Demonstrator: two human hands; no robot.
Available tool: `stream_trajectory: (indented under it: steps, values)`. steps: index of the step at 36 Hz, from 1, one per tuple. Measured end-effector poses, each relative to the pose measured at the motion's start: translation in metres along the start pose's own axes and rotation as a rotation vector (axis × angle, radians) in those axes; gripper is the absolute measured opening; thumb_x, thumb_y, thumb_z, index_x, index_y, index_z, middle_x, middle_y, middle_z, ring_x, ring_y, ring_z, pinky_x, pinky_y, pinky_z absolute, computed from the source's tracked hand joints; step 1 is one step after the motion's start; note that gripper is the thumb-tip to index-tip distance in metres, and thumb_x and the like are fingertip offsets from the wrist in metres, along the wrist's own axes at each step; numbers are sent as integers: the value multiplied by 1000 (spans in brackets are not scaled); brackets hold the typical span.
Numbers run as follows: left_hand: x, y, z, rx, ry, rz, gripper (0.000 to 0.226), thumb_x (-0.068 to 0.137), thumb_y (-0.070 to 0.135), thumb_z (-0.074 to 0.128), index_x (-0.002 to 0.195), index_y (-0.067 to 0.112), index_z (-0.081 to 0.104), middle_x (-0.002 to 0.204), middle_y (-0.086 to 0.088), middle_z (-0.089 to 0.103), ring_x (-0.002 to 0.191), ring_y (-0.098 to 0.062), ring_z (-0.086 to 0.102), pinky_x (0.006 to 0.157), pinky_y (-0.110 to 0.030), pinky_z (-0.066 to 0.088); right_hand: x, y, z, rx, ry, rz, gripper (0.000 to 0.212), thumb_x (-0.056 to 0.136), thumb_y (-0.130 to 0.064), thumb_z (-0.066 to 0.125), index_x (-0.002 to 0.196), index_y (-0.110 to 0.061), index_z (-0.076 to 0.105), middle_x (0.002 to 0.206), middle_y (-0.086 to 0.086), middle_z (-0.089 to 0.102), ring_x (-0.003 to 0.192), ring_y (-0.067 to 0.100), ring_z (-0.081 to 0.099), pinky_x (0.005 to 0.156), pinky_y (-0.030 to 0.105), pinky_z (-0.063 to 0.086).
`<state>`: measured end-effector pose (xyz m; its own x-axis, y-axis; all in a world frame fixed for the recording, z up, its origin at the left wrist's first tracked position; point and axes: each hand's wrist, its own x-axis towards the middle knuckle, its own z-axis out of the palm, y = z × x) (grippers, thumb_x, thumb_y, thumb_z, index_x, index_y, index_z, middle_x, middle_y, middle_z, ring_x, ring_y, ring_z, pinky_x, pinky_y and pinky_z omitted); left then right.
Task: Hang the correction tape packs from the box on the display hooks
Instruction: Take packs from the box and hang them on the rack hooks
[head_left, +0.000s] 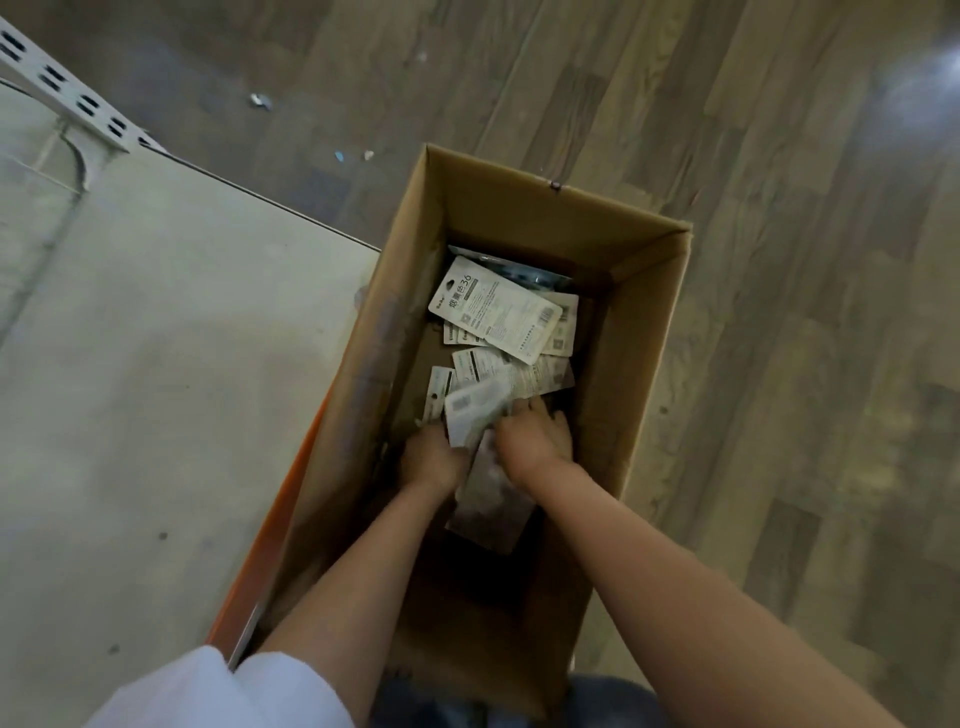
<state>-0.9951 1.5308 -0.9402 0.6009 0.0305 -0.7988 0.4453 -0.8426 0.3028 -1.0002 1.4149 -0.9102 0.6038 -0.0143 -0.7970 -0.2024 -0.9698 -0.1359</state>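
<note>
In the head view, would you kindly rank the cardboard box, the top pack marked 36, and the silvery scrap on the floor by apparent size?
1. Cardboard box
2. Top pack marked 36
3. Silvery floor scrap, clearly the smallest, though it also lies farther from the camera.

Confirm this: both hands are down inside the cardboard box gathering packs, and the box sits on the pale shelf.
Not quite. Both the left hand and right hand are in the cardboard box among the packs, but the head view shows the box on the wood floor, beside the pale shelf.
</note>
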Motion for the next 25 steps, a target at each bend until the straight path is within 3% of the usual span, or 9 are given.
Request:
stream_trajectory:
  steps: [4, 7, 10, 12, 16, 21, 23, 25]
  values:
    - [-45, 13, -29, -8, -18, 63, 32, 93, 18, 57, 120, 2, 53, 126, -18, 53, 114, -33, 53, 88, -32, 42, -45, -4, -22, 126, -20, -33, 35, 98, -16, 42, 132, -19, 50, 138, 7, 43, 127, 27, 38, 102, 42, 33]
    - [-88, 24, -62, -48, -59, 77, 27, 98, 15, 49, 121, 2, 43, 125, -16, 56, 114, -32, 55, 86, -34, 44, -84, -1, -47, 284, 41, -36, 30, 99, -19, 42, 129, -18, 50, 129, 9, 47, 119, 28, 45, 98, 42, 42]
    - [-134, 34, -99, -83, -81, 120, 13, 99, 18, 46, 111, 14, 42, 113, -8, 60, 96, -22, 61, 77, -35, 51, -126, -1, -80, 427, 85, -47, 31, 100, -26, 45, 129, -18, 50, 124, 9, 39, 117, 27, 44, 98, 42, 44]
    - [-167, 42, -125, -89, -85, 159, 7, 100, 21, 44, 107, 19, 43, 104, -2, 60, 84, -14, 61, 70, -32, 53, -156, -3, -106, 513, 104, -67, 34, 99, -26, 50, 132, -18, 51, 131, 7, 34, 124, 24, 38, 104, 39, 41]
    - [-236, 67, -175, -129, -92, 194, 11, 101, 22, 43, 107, 18, 52, 105, -6, 63, 89, -20, 62, 70, -30, 47, -218, -9, -164, 601, 76, -92, 40, 99, -28, 49, 137, -14, 47, 143, 7, 32, 130, 26, 37, 106, 39, 39]
    - [-324, 100, -237, -225, -125, 209, 20, 103, 31, 39, 106, 21, 57, 101, -9, 68, 91, -25, 68, 86, -44, 54, -299, -16, -239, 587, 25, -154, 27, 98, -28, 50, 117, -11, 56, 117, 9, 59, 108, 25, 57, 95, 40, 47]
    - [-356, 114, -260, -289, -143, 228, 24, 103, 38, 36, 106, 26, 58, 98, -7, 70, 86, -21, 70, 81, -38, 57, -327, -17, -268, 603, 56, -176, 12, 97, -28, 51, 93, -18, 55, 95, 2, 58, 90, 19, 56, 80, 33, 48]
    - [-386, 127, -281, -340, -155, 273, 20, 99, 39, 45, 106, 27, 59, 96, -2, 72, 78, -15, 71, 70, -28, 58, -355, -21, -296, 647, 98, -204, 13, 97, -26, 52, 85, -21, 51, 86, -5, 53, 85, 16, 53, 68, 25, 41]
